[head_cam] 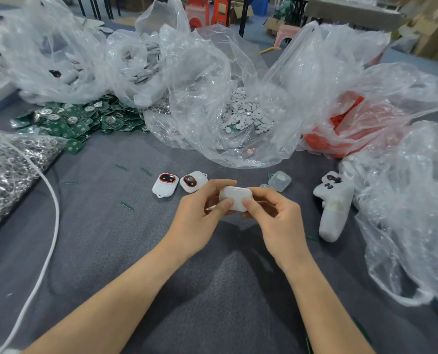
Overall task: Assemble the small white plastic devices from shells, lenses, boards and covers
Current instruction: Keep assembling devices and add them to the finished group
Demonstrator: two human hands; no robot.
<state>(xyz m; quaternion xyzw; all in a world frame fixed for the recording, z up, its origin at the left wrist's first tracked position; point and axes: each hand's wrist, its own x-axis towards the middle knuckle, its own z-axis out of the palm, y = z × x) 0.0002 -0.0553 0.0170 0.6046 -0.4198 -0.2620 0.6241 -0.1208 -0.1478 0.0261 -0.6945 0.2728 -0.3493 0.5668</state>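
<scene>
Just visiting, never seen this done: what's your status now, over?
Grip: left hand and right hand both hold the white device, thumbs on top. Two red-ringed devices lie behind. Nothing blocking.

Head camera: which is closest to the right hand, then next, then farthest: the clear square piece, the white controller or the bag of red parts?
From the right hand, holding the white device:
1. clear square piece, just past its fingers.
2. white controller, out to the right.
3. bag of red parts, far back on the right.
</scene>
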